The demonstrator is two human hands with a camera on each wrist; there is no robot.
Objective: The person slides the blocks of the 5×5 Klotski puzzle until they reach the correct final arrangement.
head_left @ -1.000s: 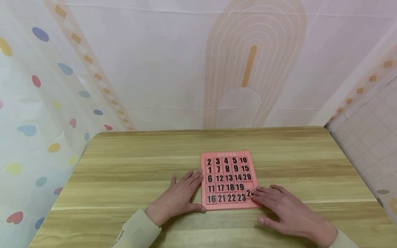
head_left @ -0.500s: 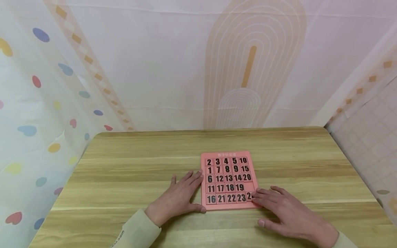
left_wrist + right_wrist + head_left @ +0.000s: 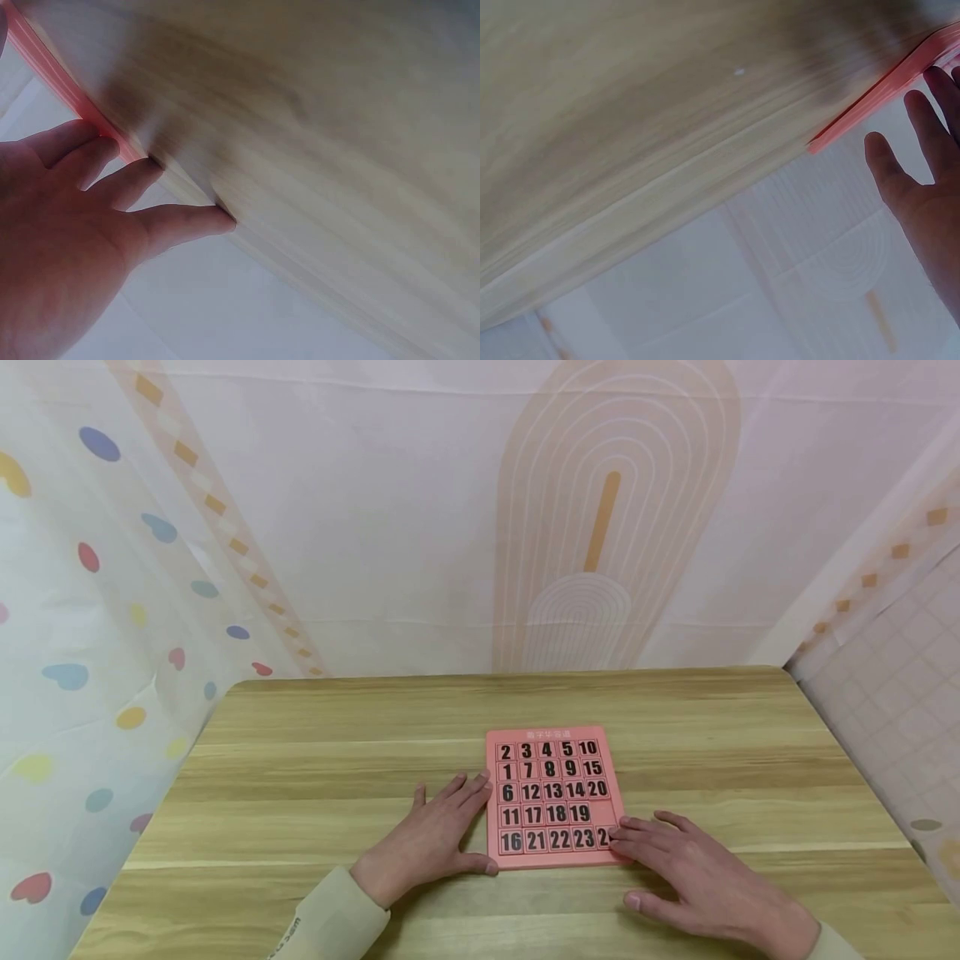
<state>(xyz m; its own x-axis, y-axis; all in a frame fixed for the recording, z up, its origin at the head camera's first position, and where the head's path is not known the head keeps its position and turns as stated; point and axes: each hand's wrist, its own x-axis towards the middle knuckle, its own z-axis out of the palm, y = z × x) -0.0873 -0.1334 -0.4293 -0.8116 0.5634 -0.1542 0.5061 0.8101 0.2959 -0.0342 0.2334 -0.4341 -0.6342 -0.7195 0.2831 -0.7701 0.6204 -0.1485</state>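
A pink sliding number puzzle (image 3: 555, 863) lies flat on the table, its rows of numbered tiles facing up. One gap (image 3: 602, 812) shows at the right end of the fourth row, beside tile 19 (image 3: 580, 813). My left hand (image 3: 426, 839) lies along the puzzle's left edge, fingertips touching the frame and thumb at the near left corner. With fairly straight fingers, my right hand (image 3: 693, 875) touches the last tile (image 3: 603, 837) of the bottom row. Those fingertips partly cover its number, which starts with 2. The pink frame also shows beside the fingers (image 3: 94, 161) in the left wrist view.
The wooden table (image 3: 337, 727) reaches back to a patterned cloth (image 3: 390, 527). Another cloth with coloured spots (image 3: 67, 677) hangs at the left, and a pale checked surface (image 3: 907, 643) stands at the right.
The last tile of the bottom row has slid toward the near edge under my right fingertips, into line with tile 23, and the gap above it has grown. My left hand stays put.
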